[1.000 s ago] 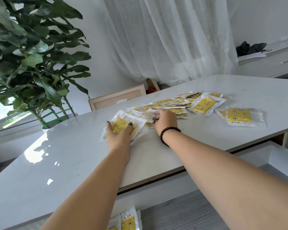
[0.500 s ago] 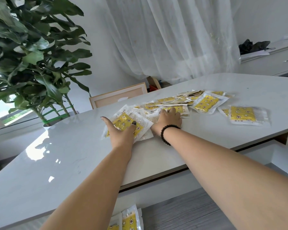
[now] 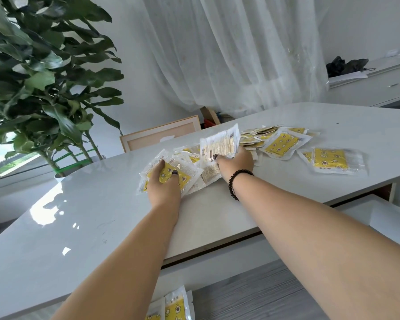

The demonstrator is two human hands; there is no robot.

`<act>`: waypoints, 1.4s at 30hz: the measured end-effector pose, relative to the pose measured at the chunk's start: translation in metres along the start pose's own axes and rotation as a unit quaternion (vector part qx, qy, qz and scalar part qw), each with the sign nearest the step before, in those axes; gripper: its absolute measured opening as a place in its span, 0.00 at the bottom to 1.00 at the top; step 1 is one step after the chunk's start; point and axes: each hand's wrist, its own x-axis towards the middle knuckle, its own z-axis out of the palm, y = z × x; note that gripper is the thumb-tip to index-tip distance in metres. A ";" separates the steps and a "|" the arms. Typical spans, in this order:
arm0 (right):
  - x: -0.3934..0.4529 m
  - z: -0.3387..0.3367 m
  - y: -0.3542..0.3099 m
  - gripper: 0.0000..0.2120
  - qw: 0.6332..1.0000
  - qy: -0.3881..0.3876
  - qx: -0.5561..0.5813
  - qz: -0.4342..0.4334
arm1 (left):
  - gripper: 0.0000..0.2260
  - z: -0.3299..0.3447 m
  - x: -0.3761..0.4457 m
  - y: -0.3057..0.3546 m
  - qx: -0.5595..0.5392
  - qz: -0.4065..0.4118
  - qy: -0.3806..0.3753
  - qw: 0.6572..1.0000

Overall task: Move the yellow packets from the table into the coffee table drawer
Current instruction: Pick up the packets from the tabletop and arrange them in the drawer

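Yellow packets [image 3: 259, 144]: clear-edged sachets with yellow star-printed panels, scattered in a loose overlapping heap across the middle of the white tabletop [image 3: 79, 227], running from frame centre toward centre right. Some lie printed side up, others show a pale back.

Nearest packet [image 3: 185, 179]: left end of the heap, yellow face up, under the left hand [image 3: 163, 188]. The palm lies on it, thumb and fingers bent over its surface; grip pressing down and partly curled on the packet.

Raised packet [image 3: 219, 144]: pale back toward the camera, tilted up off the heap at frame centre. The right hand [image 3: 237, 160] pinches its lower edge, thumb on the near face, remaining fingers hidden behind it. A black bead bracelet [image 3: 237, 181] circles that wrist.

Outlying packets [image 3: 330, 159]: a couple lying flat at centre right, just apart from the main heap.

Lower packets [image 3: 174, 308]: two or three at the bottom centre of the frame, below the tabletop's near edge, on a grey wood-grain surface [image 3: 252, 296]; whether this is the drawer cannot be told.

Surroundings: large-leafed green plant [image 3: 37, 77] at upper left; sheer white curtain [image 3: 229, 54] at upper centre; wooden frame [image 3: 159, 135] behind the tabletop's far edge; white cabinet [image 3: 379, 88] at upper right carrying a black object [image 3: 344, 64].
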 end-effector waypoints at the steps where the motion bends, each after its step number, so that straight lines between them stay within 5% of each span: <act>1: 0.002 0.002 0.001 0.11 1.000 0.001 0.024 0.006 | 0.22 0.000 0.000 0.000 -0.003 0.002 0.000 1.000; 3: 0.005 0.005 0.002 0.08 0.995 0.006 0.094 0.023 | 0.21 0.000 0.000 -0.001 -0.002 0.007 -0.002 1.000; 6: 0.007 0.009 0.001 0.19 0.986 0.042 0.153 0.048 | 0.17 0.001 0.002 -0.001 0.003 0.005 -0.008 1.000; 9: 0.009 0.009 0.001 0.13 0.985 0.061 0.159 0.033 | 0.15 0.001 0.003 -0.002 0.008 -0.001 -0.011 1.000; 13: 0.001 0.013 0.001 0.05 0.993 -0.007 0.090 -0.073 | 0.12 0.002 0.004 0.000 -0.006 -0.023 -0.013 1.000; 16: -0.008 0.019 0.003 0.14 0.974 -0.121 -0.011 -0.193 | 0.13 0.000 0.004 0.002 -0.056 -0.058 -0.024 0.996; 19: -0.015 0.026 0.001 0.12 0.963 -0.197 -0.005 -0.185 | 0.20 -0.002 0.008 0.001 -0.113 -0.087 -0.045 0.989; 22: -0.012 0.030 0.003 0.07 0.966 -0.187 0.010 -0.180 | 0.10 -0.001 0.009 0.000 -0.088 -0.069 -0.038 0.993; 24: -0.003 0.034 0.010 0.15 0.962 -0.136 -0.075 -0.225 | 0.09 0.001 0.009 -0.002 -0.070 -0.059 -0.018 0.996; 28: 0.007 0.028 0.014 0.11 0.988 -0.049 -0.055 -0.133 | 0.10 0.000 0.013 -0.005 -0.075 -0.059 0.012 0.995; 33: 0.017 0.012 0.009 0.15 0.981 0.010 0.185 0.060 | 0.11 0.002 0.015 -0.009 -0.060 -0.049 0.000 0.997; 37: 0.018 0.013 0.006 0.14 0.950 -0.075 0.286 0.099 | 0.10 0.002 0.016 -0.010 -0.053 -0.043 -0.008 0.998; 42: 0.003 0.025 0.003 0.06 0.960 -0.193 0.186 0.086 | 0.12 0.002 0.015 -0.008 -0.071 -0.050 0.001 0.996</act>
